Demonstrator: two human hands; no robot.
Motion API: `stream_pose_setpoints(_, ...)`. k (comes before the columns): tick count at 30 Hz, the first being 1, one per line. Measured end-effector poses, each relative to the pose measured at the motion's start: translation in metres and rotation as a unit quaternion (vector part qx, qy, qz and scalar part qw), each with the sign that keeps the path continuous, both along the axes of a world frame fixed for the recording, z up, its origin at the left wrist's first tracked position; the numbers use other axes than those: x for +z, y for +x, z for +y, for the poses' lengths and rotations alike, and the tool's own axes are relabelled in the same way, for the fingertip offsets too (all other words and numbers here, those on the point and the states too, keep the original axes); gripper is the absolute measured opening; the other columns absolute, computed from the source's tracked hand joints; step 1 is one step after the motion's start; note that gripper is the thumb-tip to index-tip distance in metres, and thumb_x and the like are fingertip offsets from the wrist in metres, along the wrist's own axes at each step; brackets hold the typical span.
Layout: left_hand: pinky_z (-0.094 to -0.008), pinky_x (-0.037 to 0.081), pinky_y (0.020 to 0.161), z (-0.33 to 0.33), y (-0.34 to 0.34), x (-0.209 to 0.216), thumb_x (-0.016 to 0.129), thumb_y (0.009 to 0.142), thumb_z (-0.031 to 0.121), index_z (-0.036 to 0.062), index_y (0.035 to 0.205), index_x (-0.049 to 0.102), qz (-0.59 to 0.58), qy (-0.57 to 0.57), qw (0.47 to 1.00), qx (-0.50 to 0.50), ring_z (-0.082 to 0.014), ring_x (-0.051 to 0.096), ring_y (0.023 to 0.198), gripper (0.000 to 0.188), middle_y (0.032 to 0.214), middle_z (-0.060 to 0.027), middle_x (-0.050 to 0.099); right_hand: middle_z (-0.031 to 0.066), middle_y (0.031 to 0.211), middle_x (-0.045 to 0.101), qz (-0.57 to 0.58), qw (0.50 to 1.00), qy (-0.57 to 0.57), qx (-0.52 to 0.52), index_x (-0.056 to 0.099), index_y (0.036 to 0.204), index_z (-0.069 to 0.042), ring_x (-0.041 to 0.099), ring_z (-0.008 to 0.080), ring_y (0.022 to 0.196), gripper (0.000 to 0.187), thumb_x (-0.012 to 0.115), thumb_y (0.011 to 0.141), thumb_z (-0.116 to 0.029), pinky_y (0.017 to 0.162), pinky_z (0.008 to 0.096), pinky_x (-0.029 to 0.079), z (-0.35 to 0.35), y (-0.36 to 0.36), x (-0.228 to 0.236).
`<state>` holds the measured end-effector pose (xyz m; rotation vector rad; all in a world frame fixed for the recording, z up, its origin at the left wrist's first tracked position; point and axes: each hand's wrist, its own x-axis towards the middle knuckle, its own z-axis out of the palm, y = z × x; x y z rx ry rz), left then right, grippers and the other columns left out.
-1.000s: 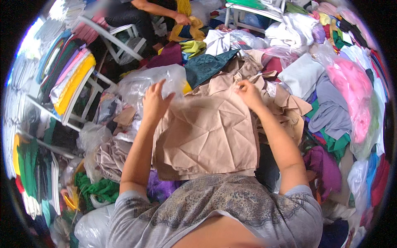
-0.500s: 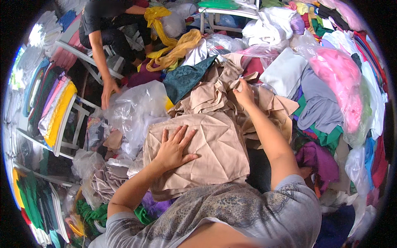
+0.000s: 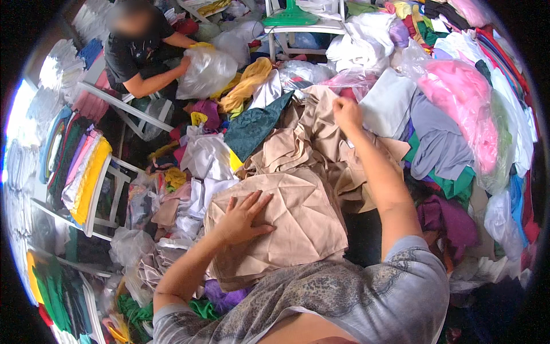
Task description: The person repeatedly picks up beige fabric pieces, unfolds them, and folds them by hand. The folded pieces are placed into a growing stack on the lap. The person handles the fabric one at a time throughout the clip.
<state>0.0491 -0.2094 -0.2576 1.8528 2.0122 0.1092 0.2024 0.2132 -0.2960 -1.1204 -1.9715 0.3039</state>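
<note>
A stack of folded tan cloths (image 3: 303, 229) lies in front of me. My left hand (image 3: 243, 221) rests flat on its top, fingers spread. Beyond the stack is a loose, crumpled heap of tan cloth (image 3: 286, 152). Above the right part of this heap, my right hand (image 3: 347, 114) is closed in a pinch on a tan cloth (image 3: 319, 114), which rises in folds beside the fingers. The fingertips are partly hidden. A dark green cloth (image 3: 255, 129) lies against the heap's left side.
A person (image 3: 134, 51) at the far left handles a clear plastic bag (image 3: 207, 71). White racks (image 3: 100, 200) with folded coloured cloths stand at left. A white chair (image 3: 303, 28) holds a green object at the back. Bagged pink cloth (image 3: 458, 94) and grey cloth (image 3: 441, 140) lie at right.
My right hand has moved up and slightly away, drawing a tan cloth up. My left hand has stayed on the stack. The other person has lifted the clear plastic bag away from beside the heap.
</note>
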Motion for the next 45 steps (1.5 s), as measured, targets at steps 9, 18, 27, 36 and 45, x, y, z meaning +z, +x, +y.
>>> stream_pose_setpoints(9,-0.0438,0.037,0.114,0.120,-0.035,0.124,0.079,0.084,0.039,0.0026,0.149,0.039,-0.122,0.371,0.919,-0.043,-0.0405,0.044,0.137,0.084,0.147,-0.0250,0.046,0.0002,0.091,0.070,0.198,0.929,-0.062,0.308,0.071,0.103,0.000,0.059,0.0057,0.077,0.015,0.070,0.089,-0.004,0.071,0.0223,0.047,-0.063,0.022,0.163)
stream_pose_setpoints(18,-0.0327,0.051,0.094,0.201,-0.024,0.166,0.074,0.090,0.026,-0.0003,0.123,0.063,-0.606,0.095,0.790,0.007,-0.0171,0.066,0.104,0.044,0.113,-0.0086,0.070,0.0028,0.104,0.070,0.132,0.859,-0.099,0.484,0.071,0.110,0.000,0.061,0.0091,0.093,0.024,0.068,0.087,-0.003,0.085,0.0239,0.047,-0.125,0.043,0.244)
stream_pose_setpoints(27,-0.0261,0.052,0.082,0.115,-0.011,0.202,0.070,0.095,0.023,0.0031,0.111,0.067,-0.532,0.327,0.781,0.019,-0.0095,0.065,0.091,0.026,0.099,-0.0010,0.069,-0.0025,0.094,0.064,0.017,0.937,0.008,0.350,0.062,0.115,-0.006,0.055,0.0071,0.079,0.040,0.059,0.079,0.011,0.070,0.0232,0.044,-0.127,0.064,0.218)
stream_pose_setpoints(36,-0.0267,0.052,0.089,0.008,-0.017,0.235,0.063,0.099,0.020,0.0000,0.125,0.062,-0.535,0.453,0.708,0.082,-0.0131,0.067,0.101,0.033,0.113,-0.0062,0.069,0.0006,0.086,0.066,0.038,0.940,-0.051,0.336,0.065,0.098,-0.002,0.059,0.0085,0.076,0.018,0.067,0.083,0.008,0.072,0.0242,0.048,-0.117,0.097,0.191)
stream_pose_setpoints(45,-0.0281,0.053,0.091,-0.080,0.001,0.229,0.056,0.101,0.012,-0.0052,0.131,0.058,-0.378,0.641,0.649,0.159,-0.0164,0.068,0.105,0.035,0.121,-0.0126,0.068,0.0048,0.099,0.067,0.306,0.811,-0.130,0.482,0.063,0.108,0.000,0.061,0.0105,0.089,0.018,0.065,0.090,-0.002,0.080,0.0229,0.046,-0.175,0.128,0.247)
